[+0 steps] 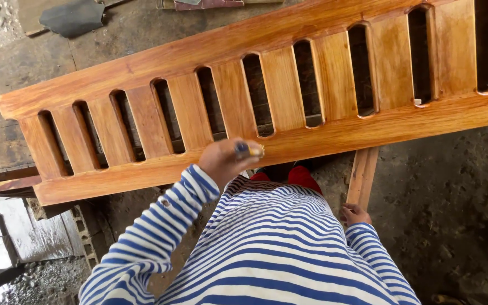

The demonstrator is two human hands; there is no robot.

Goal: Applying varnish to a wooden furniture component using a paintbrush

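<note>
A long slatted wooden panel (289, 85), glossy orange-brown, lies slantwise across the view on a worn bench. My left hand (227, 161) hovers over its near rail and is closed around a small brush with a blue handle and a metal band (248, 149). The bristles are hidden behind the hand. My right hand (355, 214) hangs low beside my striped shirt, fingers curled, at the lower end of a narrow wooden strip (362, 175) that stands under the panel. Whether it grips the strip is unclear.
The old grey bench top (12, 73) shows beyond the panel's left end. A dark flat object (72, 17) lies at the far left. Rough dirt floor (453, 197) spreads to the right. A metal grate (86, 237) sits at the lower left.
</note>
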